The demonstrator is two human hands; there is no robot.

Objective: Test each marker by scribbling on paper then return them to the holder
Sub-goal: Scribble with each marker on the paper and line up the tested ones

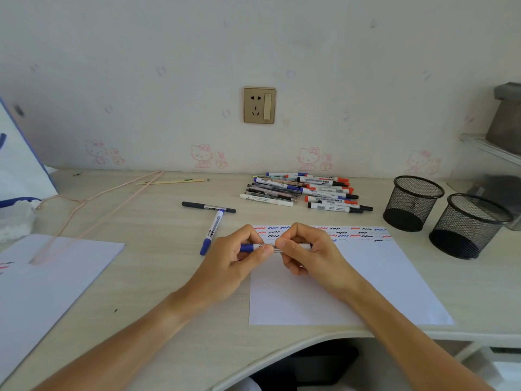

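Blue-capped white marker (pixel 275 246) pinched by left hand (pixel 239 255) and right hand (pixel 307 249) over scribbled white paper (pixel 366 277). Marker pile (pixel 304 191) remains at desk's rear edge; black mesh holders (pixel 413 203) stand unfilled.

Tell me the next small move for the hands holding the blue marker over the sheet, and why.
Probably pull the cap off. Both hands, left hand and right hand, grip one blue marker held level above the paper, the left at its blue end. Its tip cannot be seen. Scribble rows already fill the sheet's top edge, and both mesh holders look empty, so testing seems unfinished.
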